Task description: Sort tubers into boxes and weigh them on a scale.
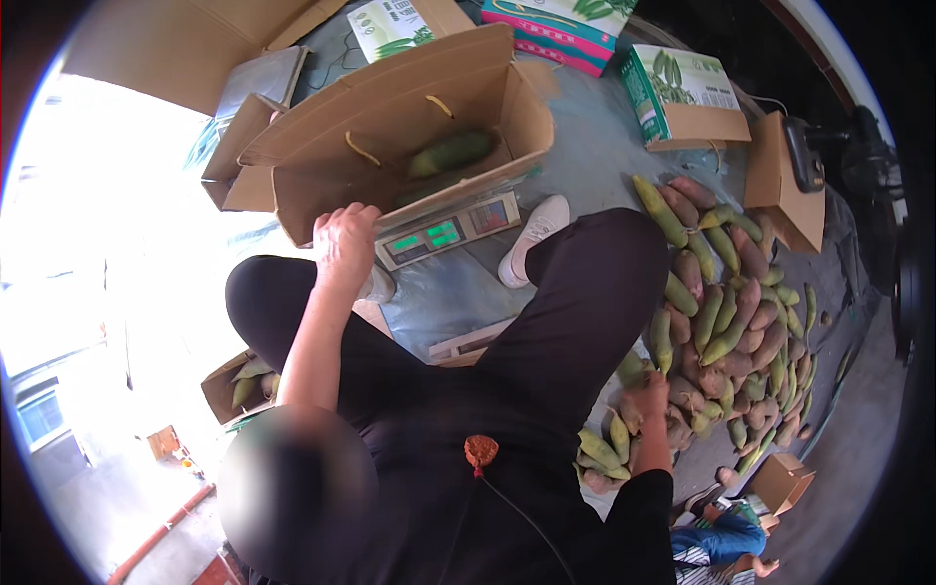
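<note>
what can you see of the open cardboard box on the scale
The cardboard box is plain brown inside and open-topped, its tall far wall showing two yellow cord loops. It sits on a digital scale with lit green displays. A long green radish-like vegetable lies inside; the near wall hides part of the interior. The left hand touches the near rim by its left corner; whether it grips is unclear.

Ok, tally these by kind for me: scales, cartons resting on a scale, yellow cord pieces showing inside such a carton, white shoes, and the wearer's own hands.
Scale: 1
Open carton on it: 1
Yellow cord pieces: 2
White shoes: 2, one partly hidden
Wearer's hands: 2, left hand at the carton's edge, right hand at the vegetable pile
Total: 8
</note>
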`<state>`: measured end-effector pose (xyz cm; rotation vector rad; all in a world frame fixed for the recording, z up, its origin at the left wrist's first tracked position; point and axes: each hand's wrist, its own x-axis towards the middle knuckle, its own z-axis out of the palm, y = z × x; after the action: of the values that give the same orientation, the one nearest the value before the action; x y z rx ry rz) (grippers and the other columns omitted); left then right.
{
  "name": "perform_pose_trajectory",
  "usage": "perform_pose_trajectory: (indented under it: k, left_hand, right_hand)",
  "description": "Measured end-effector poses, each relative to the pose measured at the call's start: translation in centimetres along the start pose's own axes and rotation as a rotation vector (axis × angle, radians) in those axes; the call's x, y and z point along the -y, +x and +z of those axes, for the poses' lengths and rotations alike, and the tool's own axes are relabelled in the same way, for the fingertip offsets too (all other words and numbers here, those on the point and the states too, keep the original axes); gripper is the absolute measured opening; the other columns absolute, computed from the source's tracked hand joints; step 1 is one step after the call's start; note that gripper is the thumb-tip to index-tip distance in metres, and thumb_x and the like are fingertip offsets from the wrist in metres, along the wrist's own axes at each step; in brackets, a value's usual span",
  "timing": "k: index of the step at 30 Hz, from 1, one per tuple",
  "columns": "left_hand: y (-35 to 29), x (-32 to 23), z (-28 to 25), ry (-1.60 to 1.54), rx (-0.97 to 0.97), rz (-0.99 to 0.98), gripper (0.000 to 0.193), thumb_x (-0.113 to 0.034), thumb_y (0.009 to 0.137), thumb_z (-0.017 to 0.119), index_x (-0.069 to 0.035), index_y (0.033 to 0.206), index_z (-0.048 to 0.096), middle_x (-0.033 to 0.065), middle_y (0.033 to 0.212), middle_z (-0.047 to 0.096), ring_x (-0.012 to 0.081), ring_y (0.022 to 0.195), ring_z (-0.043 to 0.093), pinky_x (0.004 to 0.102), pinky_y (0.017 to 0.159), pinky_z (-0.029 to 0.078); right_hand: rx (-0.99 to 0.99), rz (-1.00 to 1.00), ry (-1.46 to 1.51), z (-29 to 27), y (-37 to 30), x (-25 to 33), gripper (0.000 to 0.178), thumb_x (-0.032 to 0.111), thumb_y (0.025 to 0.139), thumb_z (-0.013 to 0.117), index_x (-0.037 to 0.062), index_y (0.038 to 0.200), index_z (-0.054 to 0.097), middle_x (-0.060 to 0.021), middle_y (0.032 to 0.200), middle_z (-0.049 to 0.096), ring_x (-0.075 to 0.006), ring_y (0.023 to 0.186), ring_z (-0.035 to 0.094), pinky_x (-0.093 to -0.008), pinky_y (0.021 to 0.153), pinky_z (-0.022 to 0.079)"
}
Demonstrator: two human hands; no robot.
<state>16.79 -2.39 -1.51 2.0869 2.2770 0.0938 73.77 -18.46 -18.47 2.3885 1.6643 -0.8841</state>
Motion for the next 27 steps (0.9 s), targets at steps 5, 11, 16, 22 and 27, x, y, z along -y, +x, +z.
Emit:
perform_pose_trajectory:
  k: [5, 11, 16, 22, 27]
  left_hand:
    - [-0.2, 0.5, 0.4, -0.026, -0.003, 0.024, 0.013, -0.008, 0.075, 0.059, -0.011, 0.086, 0.065, 0.006, 0.083, 0.061, 0.0257, 0.088, 0.059, 0.0402, 0.078, 0.043]
    - [0.0, 0.6, -0.1, -0.008, 0.042, 0.013, 0.013, -0.01, 0.074, 0.06, -0.011, 0.086, 0.064, 0.0052, 0.084, 0.061, 0.0251, 0.088, 0.059, 0.04, 0.077, 0.044]
    - [0.1, 0.9, -0.1, -0.004, 0.052, 0.014, 0.014, -0.012, 0.074, 0.062, -0.011, 0.088, 0.064, 0.0052, 0.085, 0.061, 0.025, 0.089, 0.059, 0.0399, 0.077, 0.044]
    - [-0.2, 1.1, -0.3, -0.036, 0.052, 0.006, 0.014, -0.013, 0.075, 0.063, -0.012, 0.089, 0.064, 0.0058, 0.086, 0.061, 0.0254, 0.09, 0.059, 0.0405, 0.077, 0.043]
    - [0.3, 0.7, 0.2, 0.027, -0.003, 0.043, 0.009, -0.011, 0.075, 0.058, -0.013, 0.083, 0.062, 0.0054, 0.082, 0.061, 0.0254, 0.085, 0.06, 0.0407, 0.074, 0.044]
  right_hand:
    - [-0.418, -0.288, 0.185, -11.8, 6.0, 8.7, 0.054, 0.012, 0.052, 0.076, 0.0017, 0.102, 0.055, -0.0182, 0.1, 0.054, -0.0381, 0.096, 0.051, -0.042, 0.086, 0.042]
    - [-0.54, -0.734, 0.064, -25.3, 4.2, 29.3, 0.055, 0.007, 0.056, 0.072, 0.0042, 0.107, 0.054, -0.0126, 0.103, 0.053, -0.0331, 0.101, 0.05, -0.0394, 0.087, 0.041]
    - [-0.458, -1.087, 0.02, -26.0, 2.7, 41.7, 0.051, 0.012, 0.055, 0.075, 0.0045, 0.102, 0.057, -0.0113, 0.097, 0.055, -0.0313, 0.099, 0.052, -0.0397, 0.083, 0.044]
    - [-0.372, -1.284, -0.24, -16.6, 4.2, 51.7, 0.029, 0.008, 0.058, 0.066, 0.0047, 0.087, 0.063, -0.008, 0.093, 0.059, -0.0255, 0.093, 0.057, -0.0391, 0.071, 0.051]
    - [-0.254, -1.279, -0.344, -10.3, 3.9, 55.8, 0.026, 0.011, 0.06, 0.069, 0.0091, 0.086, 0.066, -0.0072, 0.097, 0.061, -0.0235, 0.096, 0.056, -0.0395, 0.071, 0.049]
